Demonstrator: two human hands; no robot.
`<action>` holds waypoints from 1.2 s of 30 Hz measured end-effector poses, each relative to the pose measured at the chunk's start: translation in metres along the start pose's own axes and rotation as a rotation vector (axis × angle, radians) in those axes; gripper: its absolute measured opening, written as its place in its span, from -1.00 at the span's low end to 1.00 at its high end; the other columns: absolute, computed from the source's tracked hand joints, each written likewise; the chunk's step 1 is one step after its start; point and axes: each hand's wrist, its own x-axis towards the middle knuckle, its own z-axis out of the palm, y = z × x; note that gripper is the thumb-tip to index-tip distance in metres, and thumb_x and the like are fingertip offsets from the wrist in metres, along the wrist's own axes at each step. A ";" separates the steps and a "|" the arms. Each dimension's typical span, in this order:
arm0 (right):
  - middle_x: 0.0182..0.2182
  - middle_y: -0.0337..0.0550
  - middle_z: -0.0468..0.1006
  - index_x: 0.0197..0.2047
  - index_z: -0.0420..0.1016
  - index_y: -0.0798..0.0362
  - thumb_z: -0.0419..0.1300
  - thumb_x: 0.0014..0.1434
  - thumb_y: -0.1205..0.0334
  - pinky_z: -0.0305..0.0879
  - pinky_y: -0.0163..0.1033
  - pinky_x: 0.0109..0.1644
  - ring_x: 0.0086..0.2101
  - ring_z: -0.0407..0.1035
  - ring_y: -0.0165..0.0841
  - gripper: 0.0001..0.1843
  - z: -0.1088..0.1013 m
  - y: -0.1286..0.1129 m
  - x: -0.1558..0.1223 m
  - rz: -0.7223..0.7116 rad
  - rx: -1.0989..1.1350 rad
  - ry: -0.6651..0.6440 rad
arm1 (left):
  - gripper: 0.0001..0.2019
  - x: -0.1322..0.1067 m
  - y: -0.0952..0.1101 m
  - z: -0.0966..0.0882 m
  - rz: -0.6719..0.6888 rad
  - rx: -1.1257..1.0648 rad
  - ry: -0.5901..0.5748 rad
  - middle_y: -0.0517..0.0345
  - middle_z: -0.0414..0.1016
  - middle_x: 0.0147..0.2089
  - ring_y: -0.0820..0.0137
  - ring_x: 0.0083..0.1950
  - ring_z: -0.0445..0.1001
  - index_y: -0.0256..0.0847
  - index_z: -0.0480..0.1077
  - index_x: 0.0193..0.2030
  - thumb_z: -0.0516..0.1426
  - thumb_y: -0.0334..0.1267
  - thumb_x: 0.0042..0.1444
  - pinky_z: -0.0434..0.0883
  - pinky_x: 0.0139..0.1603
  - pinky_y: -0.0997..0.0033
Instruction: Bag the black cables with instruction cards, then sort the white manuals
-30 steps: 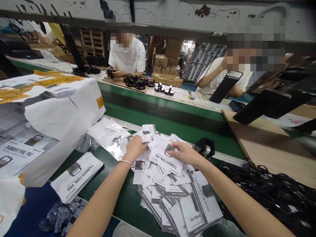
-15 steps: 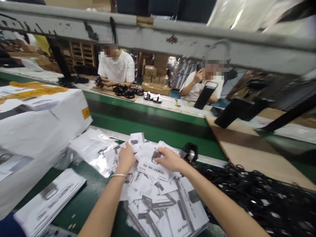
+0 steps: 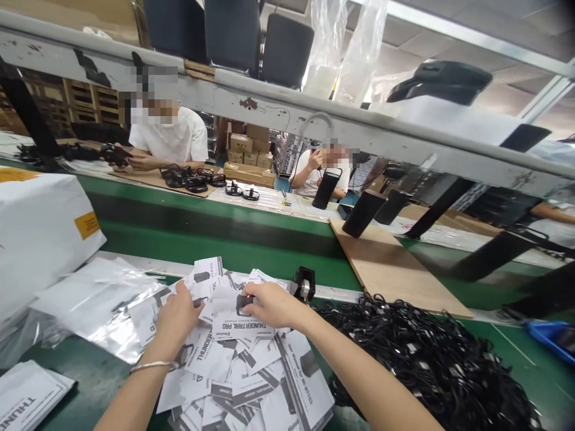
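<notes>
A loose pile of printed user manuals [image 3: 265, 374], white with grey speaker pictures, lies in front of me. My right hand [image 3: 275, 304] pinches one manual headed "Thunder Trail Pro" [image 3: 233, 323] between thumb and fingers, at the top of the heap. At the pile's left side, my left hand [image 3: 178, 311] is closed with its thumb against the papers, apparently gripping a manual; its fingertips are partly hidden. A bangle [image 3: 153, 365] circles the left wrist. Just beyond the right hand stands a small black tape-dispenser-like object [image 3: 305, 284].
A heap of black cables [image 3: 426, 359] lies to the right, near a blue tray [image 3: 553, 340]. Left are clear plastic bags [image 3: 99, 305], a white sack [image 3: 40, 233] and a manual stack [image 3: 29, 398]. Two people [image 3: 168, 137] sit across the green belt [image 3: 215, 233]; black speakers [image 3: 363, 214] stand beyond.
The camera view has swung right, so the pile and both hands appear further left. Both hands stay at the manuals, the right one still pinching its manual.
</notes>
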 end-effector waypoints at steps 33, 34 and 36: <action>-0.25 -0.09 0.53 -0.08 0.30 0.03 0.08 0.14 0.29 0.17 -0.27 -0.32 -0.29 0.40 -0.23 -0.76 -0.034 -0.007 0.018 0.077 -0.305 0.141 | -0.64 -0.035 -0.062 -0.048 0.099 -0.357 -0.180 0.02 0.50 -0.35 0.17 -0.33 0.47 -0.23 0.43 -0.32 0.16 0.02 -0.16 0.33 -0.37 0.29; -0.27 -0.14 0.52 -0.16 0.34 0.02 0.09 0.13 0.26 0.16 -0.28 -0.33 -0.30 0.39 -0.26 -0.83 -0.036 -0.003 0.014 0.095 -0.232 0.130 | -0.65 -0.043 -0.065 -0.041 0.090 -0.327 -0.192 0.05 0.51 -0.34 0.18 -0.31 0.47 -0.20 0.43 -0.31 0.16 0.02 -0.14 0.32 -0.35 0.30; -0.34 -0.19 0.50 -0.30 0.37 0.02 0.09 0.12 0.21 0.14 -0.30 -0.36 -0.34 0.36 -0.30 -0.90 -0.036 0.003 0.008 0.092 -0.131 0.086 | -0.66 -0.058 -0.060 -0.025 0.106 -0.290 -0.206 0.06 0.49 -0.28 0.20 -0.27 0.46 -0.17 0.43 -0.26 0.15 0.01 -0.12 0.31 -0.30 0.32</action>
